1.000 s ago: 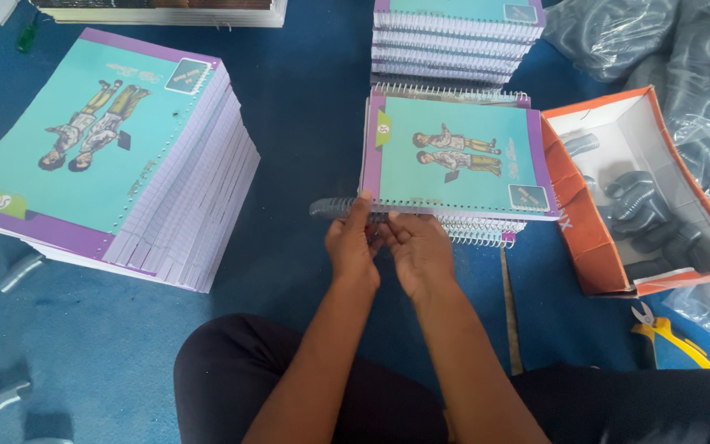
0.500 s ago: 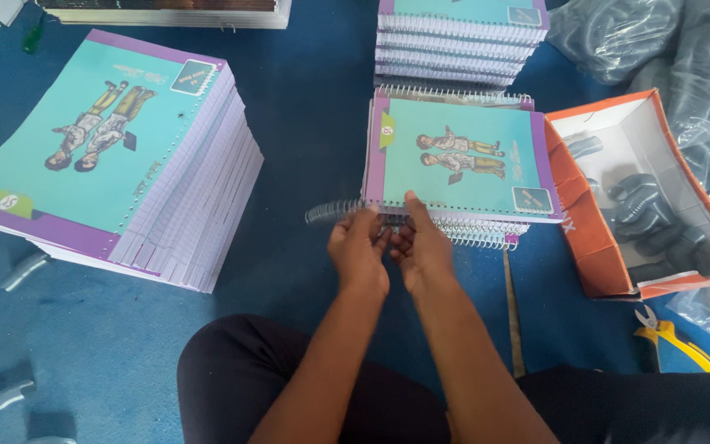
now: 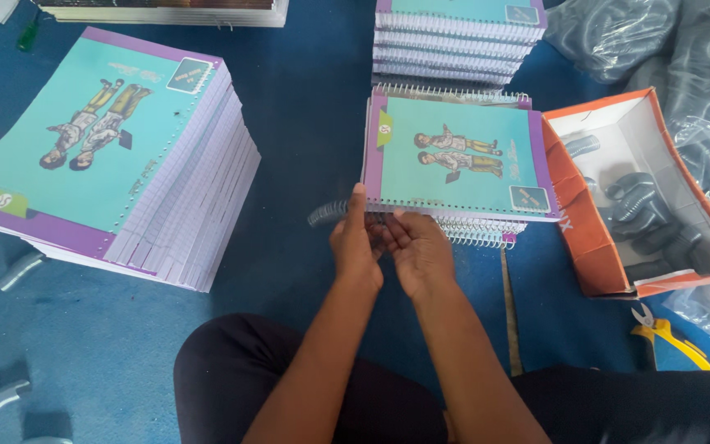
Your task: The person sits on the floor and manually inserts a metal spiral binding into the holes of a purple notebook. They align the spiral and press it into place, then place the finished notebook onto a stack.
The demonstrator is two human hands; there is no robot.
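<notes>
My left hand (image 3: 357, 247) and my right hand (image 3: 417, 251) are pressed close together over a grey spiral binding coil (image 3: 327, 213). The coil runs along the near edge of a teal-and-purple notebook (image 3: 454, 156) lying on top of a short stack of bound notebooks. Its free end sticks out to the left of my left hand. Both hands pinch the coil where it meets the punched edge. My fingers hide that part of the coil.
A tall stack of unbound teal notebooks (image 3: 117, 156) stands at the left. Another bound stack (image 3: 458, 41) lies behind. An orange cardboard box (image 3: 585, 222) with dark coils sits at the right, yellow-handled pliers (image 3: 671, 337) near it. Loose coil pieces (image 3: 18, 270) lie on the blue floor.
The free end of the coil sticking out at the left has become shorter. My hands stay together on the notebook's near edge, working the coil along it.
</notes>
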